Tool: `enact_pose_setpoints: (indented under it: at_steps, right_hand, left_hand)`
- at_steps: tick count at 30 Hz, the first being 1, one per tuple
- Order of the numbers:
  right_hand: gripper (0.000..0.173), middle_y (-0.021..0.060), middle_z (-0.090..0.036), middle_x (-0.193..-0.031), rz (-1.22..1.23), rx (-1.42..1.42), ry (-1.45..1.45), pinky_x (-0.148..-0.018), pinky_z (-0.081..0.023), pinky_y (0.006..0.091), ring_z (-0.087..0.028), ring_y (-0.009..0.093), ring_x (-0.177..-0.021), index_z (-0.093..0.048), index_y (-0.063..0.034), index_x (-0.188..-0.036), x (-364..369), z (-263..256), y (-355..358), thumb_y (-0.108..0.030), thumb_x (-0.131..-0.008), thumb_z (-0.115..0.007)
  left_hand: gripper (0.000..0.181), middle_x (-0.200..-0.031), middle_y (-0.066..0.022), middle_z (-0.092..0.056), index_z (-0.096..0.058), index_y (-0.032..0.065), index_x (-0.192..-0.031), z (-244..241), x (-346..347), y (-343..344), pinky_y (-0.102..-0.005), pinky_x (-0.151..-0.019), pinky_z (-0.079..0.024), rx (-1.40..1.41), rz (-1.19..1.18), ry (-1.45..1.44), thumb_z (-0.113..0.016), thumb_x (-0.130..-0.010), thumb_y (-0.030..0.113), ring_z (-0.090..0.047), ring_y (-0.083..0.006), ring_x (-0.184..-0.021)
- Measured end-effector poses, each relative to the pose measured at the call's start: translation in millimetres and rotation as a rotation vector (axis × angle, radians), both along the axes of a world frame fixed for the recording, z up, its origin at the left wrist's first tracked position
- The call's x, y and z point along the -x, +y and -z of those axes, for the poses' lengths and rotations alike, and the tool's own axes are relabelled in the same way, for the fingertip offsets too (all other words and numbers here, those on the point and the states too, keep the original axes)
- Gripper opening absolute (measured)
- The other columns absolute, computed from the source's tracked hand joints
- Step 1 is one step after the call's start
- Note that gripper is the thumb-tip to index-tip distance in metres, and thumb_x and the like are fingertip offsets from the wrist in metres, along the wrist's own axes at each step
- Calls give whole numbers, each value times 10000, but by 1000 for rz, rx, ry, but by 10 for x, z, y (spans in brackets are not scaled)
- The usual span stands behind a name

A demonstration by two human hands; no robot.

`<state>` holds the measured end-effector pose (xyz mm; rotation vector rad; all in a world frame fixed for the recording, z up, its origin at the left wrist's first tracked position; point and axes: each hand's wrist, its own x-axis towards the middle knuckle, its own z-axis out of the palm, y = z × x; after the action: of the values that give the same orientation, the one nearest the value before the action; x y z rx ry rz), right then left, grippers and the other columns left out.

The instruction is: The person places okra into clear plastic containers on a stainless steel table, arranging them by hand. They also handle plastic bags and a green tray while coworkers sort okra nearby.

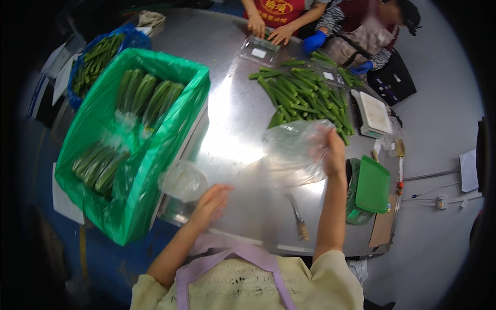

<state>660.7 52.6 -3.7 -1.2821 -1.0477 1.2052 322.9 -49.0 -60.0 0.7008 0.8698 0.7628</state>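
My right hand (334,153) grips a clear plastic bag (290,145), which spreads out to the left over the steel table (240,211). Beyond the bag lies a loose heap of okra pods (306,93). My left hand (211,205) is empty, its fingers stretched out and a little blurred, beside a stack of clear plastic bags (184,181) at the table's left edge. A knife with a wooden handle (303,229) lies on the table between my forearms, nearer the right one.
Left stands a crate lined with green plastic (182,112), holding bagged okra (133,91). Behind it is a blue bag (133,38) of okra. At right are a green-topped scale (372,184) and a white scale (374,112). Two people work opposite, near a clear tray (259,52).
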Motion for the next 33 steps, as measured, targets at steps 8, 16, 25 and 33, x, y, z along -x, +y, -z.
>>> enact_pose_setpoints:
  at_steps: [8,16,25,33]
  right_hand:
    - [565,187,-661,-933,-99,233,97,-432,-481,262,-641,222,-604,-504,36,-1226,939,751,-742,-446,-997,-321]
    - [625,198,-339,-1423,-254,-434,-617,-950,-445,397,-421,308,-1257,-309,-7,-1397,1724,701,-1312,-48,-840,-588]
    - [298,144,-631,-1105,-261,-333,-328,-820,-505,325,-627,245,-964,-611,-1,-1141,1883,1142,-1411,-38,-849,-562]
    - [167,83,-641,-952,-50,3,12,-729,-512,290,-623,155,-818,-601,1,-1056,2089,949,-1283,-57,-932,-505]
  left_hand:
    - [419,-954,-17,-531,-465,41,-1286,73,-42,-151,-259,-773,-420,-91,-1,60,-434,-983,328,-508,-120,-840]
    - [519,-1181,-67,-547,-427,20,-1325,263,-45,-312,-334,-930,-398,148,-339,-352,-373,-991,413,-518,-184,-1073]
    - [894,-1459,-158,-316,-277,-18,-1422,-4,121,-511,-395,-1078,-245,265,-105,-500,-135,-905,697,-285,-253,-1355]
    - [657,-1142,-149,-580,-339,10,-1374,27,311,-607,-329,-694,-498,-613,-218,812,-662,-831,190,-625,-245,-900]
